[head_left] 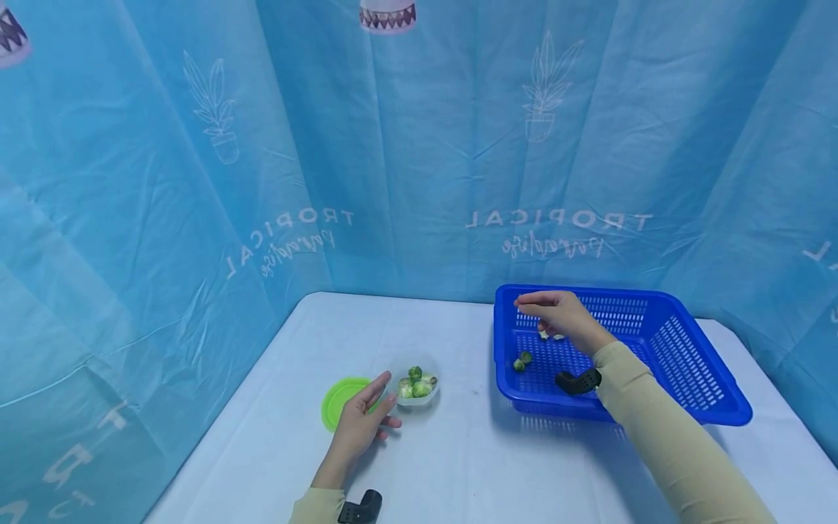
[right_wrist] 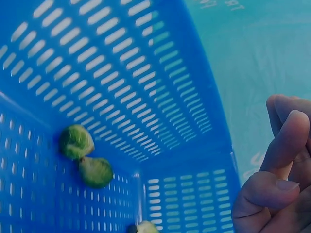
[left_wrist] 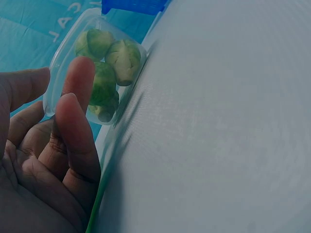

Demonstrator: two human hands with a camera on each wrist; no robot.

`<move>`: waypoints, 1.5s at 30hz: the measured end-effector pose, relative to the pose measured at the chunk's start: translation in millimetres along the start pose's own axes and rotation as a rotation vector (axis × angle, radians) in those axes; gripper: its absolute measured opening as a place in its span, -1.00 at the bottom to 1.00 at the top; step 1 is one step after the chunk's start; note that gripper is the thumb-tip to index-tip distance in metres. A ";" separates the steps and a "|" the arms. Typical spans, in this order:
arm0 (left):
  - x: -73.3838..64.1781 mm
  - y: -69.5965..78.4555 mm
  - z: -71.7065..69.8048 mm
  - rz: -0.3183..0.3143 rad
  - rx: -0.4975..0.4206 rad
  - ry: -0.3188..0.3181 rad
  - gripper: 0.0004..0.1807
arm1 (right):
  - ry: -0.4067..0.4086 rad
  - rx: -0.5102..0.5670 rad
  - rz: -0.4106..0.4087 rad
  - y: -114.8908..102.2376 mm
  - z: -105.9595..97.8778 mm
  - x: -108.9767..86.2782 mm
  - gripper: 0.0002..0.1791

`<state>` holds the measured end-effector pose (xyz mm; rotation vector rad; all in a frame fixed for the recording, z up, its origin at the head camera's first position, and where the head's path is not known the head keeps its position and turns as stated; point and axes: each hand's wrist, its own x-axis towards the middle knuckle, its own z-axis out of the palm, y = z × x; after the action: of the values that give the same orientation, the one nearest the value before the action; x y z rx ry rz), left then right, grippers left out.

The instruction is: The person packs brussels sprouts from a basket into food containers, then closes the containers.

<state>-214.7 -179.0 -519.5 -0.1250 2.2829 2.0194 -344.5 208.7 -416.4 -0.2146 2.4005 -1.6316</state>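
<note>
A clear plastic tub (head_left: pixel 432 391) holds several Brussels sprouts (left_wrist: pixel 101 82). Beside it is my left hand (head_left: pixel 356 429), fingers loosely spread and fingertips right at the tub's rim. Partly behind that hand lies a round green lid (head_left: pixel 335 400). My right hand (head_left: pixel 563 314) hovers over the left part of a blue slotted basket (head_left: pixel 694 356), thumb and fingers drawn close together, with nothing seen between them. Below it, two Brussels sprouts (right_wrist: pixel 87 158) lie against each other on the basket floor. Small pale pieces (head_left: pixel 545 335) show farther back, partly hidden by the right hand.
A white cloth covers the table (head_left: pixel 471 466). Blue printed curtains (head_left: pixel 419 160) hang behind and along the sides. The basket's raised walls stand at the right of the table, near the back curtain.
</note>
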 end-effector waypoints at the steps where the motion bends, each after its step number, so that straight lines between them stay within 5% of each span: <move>1: 0.0 -0.1 -0.1 -0.003 0.001 0.001 -0.42 | -0.003 0.003 0.002 0.9 -0.4 0.9 -0.47; 18: -1.0 1.4 0.1 -0.002 0.001 0.001 -0.40 | -0.040 -0.056 0.074 25.6 -8.2 18.0 -0.55; 35: -0.4 -0.3 0.0 0.017 0.020 -0.009 -0.35 | -0.057 -0.137 0.130 42.3 -23.2 23.5 -0.41; 45: -1.3 0.7 -0.5 0.019 0.017 -0.009 -0.35 | -0.163 -0.158 0.140 47.8 -24.9 21.9 -0.42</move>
<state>-213.4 -179.5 -518.6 -0.0929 2.3043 2.0048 -372.0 243.1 -454.4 -0.1930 2.3631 -1.3136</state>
